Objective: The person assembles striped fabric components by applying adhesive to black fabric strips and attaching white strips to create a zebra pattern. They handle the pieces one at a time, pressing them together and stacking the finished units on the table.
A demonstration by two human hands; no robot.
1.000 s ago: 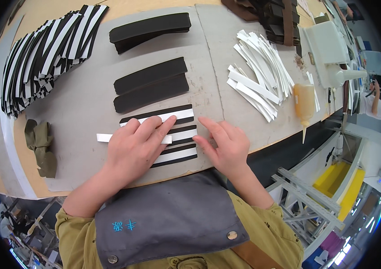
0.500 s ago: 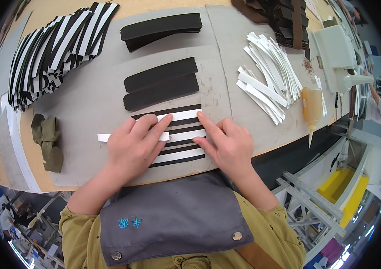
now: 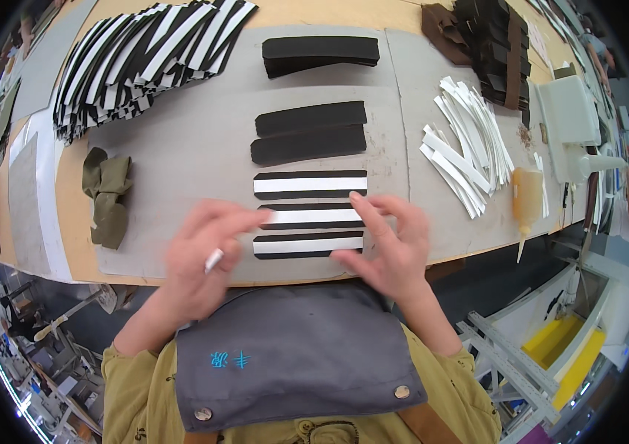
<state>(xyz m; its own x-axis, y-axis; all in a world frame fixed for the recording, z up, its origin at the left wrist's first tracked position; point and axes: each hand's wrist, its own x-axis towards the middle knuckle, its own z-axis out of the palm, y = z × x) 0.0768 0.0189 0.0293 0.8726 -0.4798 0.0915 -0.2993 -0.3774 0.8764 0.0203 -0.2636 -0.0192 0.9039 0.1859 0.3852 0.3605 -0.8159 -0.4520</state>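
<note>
Three black strips, each with a white band along its middle, lie in a column before me: an upper [image 3: 310,185], a middle [image 3: 307,216] and a lower striped strip [image 3: 307,245]. At their left ends my left hand [image 3: 203,248] has its index finger stretched toward the middle one, while its curled fingers keep hold of a narrow white strip [image 3: 213,260], seen nearly end-on. My right hand [image 3: 396,240] is open by the right ends, fingers apart, index fingertip near the middle strip. Plain black strips [image 3: 307,144] lie just beyond, and a stack of them [image 3: 320,52] farther back.
A large fanned pile of black-and-white strips [image 3: 136,59] occupies the far left. Olive fabric [image 3: 107,196] rests nearer. Loose white strips [image 3: 470,140], an amber glue bottle [image 3: 527,196] and dark brown pieces [image 3: 488,52] are on the right. The table's front edge [image 3: 159,280] runs close to me.
Both hands have come off the upper striped strip and moved toward me. The white strip that lay under my left hand is now lifted in its fingers. The view has shifted.
</note>
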